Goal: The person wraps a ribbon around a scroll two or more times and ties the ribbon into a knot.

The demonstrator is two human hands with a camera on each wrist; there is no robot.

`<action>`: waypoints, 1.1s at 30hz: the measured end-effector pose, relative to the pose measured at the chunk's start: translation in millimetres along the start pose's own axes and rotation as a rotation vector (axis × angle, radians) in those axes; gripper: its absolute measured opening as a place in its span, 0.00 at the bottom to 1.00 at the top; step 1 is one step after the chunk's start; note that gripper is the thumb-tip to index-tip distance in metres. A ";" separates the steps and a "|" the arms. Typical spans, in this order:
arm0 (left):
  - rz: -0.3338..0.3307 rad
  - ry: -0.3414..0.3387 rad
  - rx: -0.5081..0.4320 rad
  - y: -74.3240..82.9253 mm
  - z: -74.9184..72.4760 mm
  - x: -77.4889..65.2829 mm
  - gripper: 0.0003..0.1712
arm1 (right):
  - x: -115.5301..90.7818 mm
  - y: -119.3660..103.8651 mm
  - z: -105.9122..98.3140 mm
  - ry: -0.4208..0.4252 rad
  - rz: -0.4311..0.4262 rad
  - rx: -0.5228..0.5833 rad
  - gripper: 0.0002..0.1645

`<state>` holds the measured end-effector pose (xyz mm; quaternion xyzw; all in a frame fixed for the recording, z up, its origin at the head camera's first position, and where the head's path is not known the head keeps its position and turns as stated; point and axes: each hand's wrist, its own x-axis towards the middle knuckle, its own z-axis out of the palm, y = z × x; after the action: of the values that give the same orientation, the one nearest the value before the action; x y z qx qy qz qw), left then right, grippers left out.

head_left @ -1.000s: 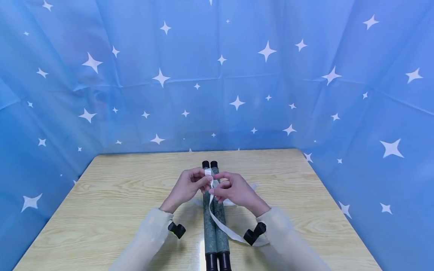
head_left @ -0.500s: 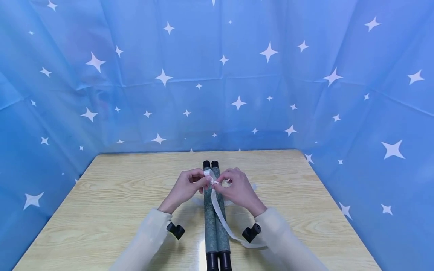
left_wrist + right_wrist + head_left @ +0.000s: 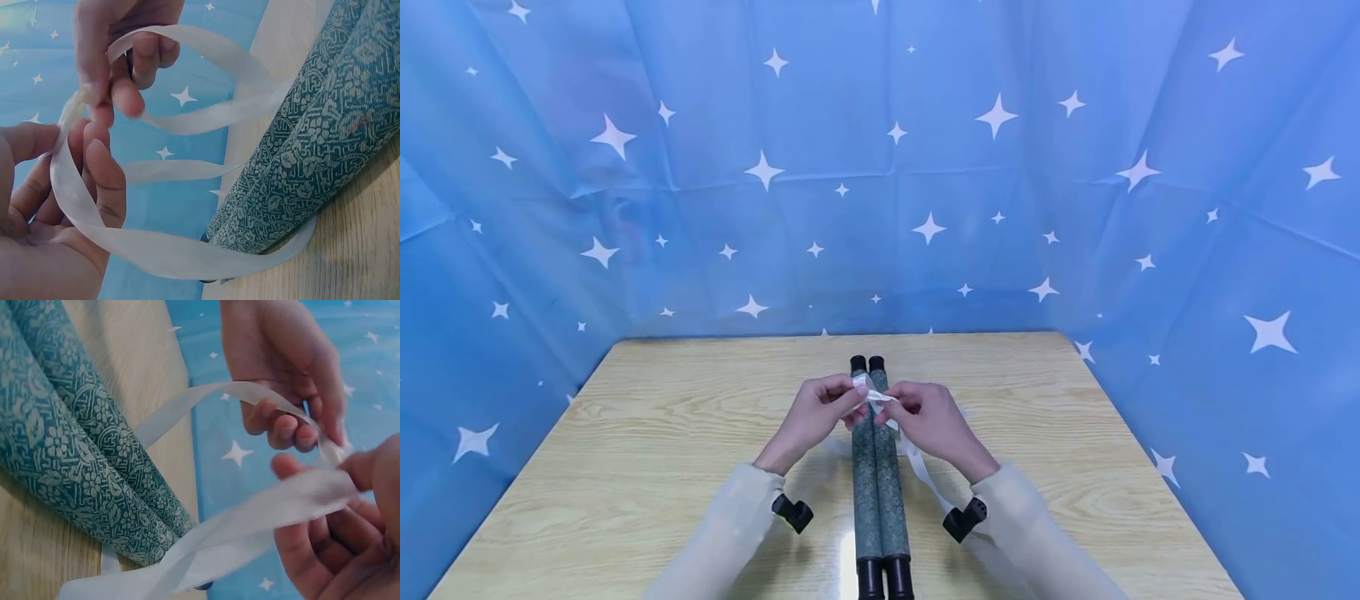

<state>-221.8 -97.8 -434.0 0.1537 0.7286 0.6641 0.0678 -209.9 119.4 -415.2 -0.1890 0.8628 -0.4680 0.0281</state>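
A scroll in green patterned brocade, rolled from both ends into two side-by-side rolls with black end knobs, lies lengthwise on the table. A white ribbon passes round its far part and rises in loops above it. My left hand pinches the ribbon between thumb and index finger, over the left roll. Close beside it, my right hand pinches another stretch of the ribbon with thumb and fingertips. The fingertips of both hands almost meet in the right wrist view, where the ribbon drapes across the rolls.
The wood-grain table extends to both sides of the scroll. Behind it hangs a blue curtain with white stars. A loose ribbon tail trails on the right, near the right sleeve.
My right hand drew the ribbon from the left fingertips toward the right, and the hanging tail swung off the rolls to the right. My left hand stays nearly in place, still pinching.
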 end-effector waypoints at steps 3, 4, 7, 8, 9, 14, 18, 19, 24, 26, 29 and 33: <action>-0.005 0.041 -0.019 -1.9 -2.1 0.1 0.17 | -2.0 1.3 -2.5 -0.041 -0.008 0.026 0.17; -0.007 0.058 -0.025 -2.3 -2.6 -0.1 0.16 | -2.6 1.8 -3.1 -0.055 -0.013 0.043 0.19; -0.019 0.104 -0.048 -3.5 -3.7 0.0 0.16 | -4.2 3.4 -5.0 -0.084 -0.043 0.065 0.19; -0.024 0.117 -0.057 -3.9 -3.9 0.3 0.16 | -4.4 4.0 -5.5 -0.085 -0.067 0.051 0.18; -0.029 0.129 -0.068 -4.1 -3.9 0.5 0.16 | -4.4 4.6 -6.0 -0.080 -0.087 0.029 0.16; -0.028 0.155 -0.167 -5.7 -4.5 3.2 0.13 | -4.0 7.2 -10.8 -0.009 -0.166 -0.144 0.06; -0.016 0.116 -0.280 -6.8 -7.4 2.9 0.12 | -4.2 9.2 -16.1 0.047 -0.184 -0.220 0.05; -0.016 0.102 -0.314 -6.4 -8.5 2.4 0.12 | -3.9 10.5 -17.4 0.063 -0.195 -0.240 0.05; -0.008 0.037 -0.430 -3.8 -14.2 1.7 0.10 | -0.7 20.2 -28.5 0.075 -0.214 -0.245 0.08; 0.006 0.021 -0.444 -2.7 -16.2 1.0 0.10 | 0.1 22.8 -35.9 0.024 -0.170 -0.187 0.11; 0.021 0.018 -0.459 -1.3 -19.4 -0.1 0.10 | 0.4 25.7 -49.0 -0.062 -0.071 -0.081 0.16; 0.038 0.011 -0.484 -1.6 -24.7 -0.1 0.11 | 0.6 30.3 -65.7 -0.112 0.024 0.030 0.18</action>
<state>-229.4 -121.3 -432.9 0.1430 0.5454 0.8214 0.0860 -234.4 186.4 -403.1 -0.2042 0.8551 -0.4690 0.0848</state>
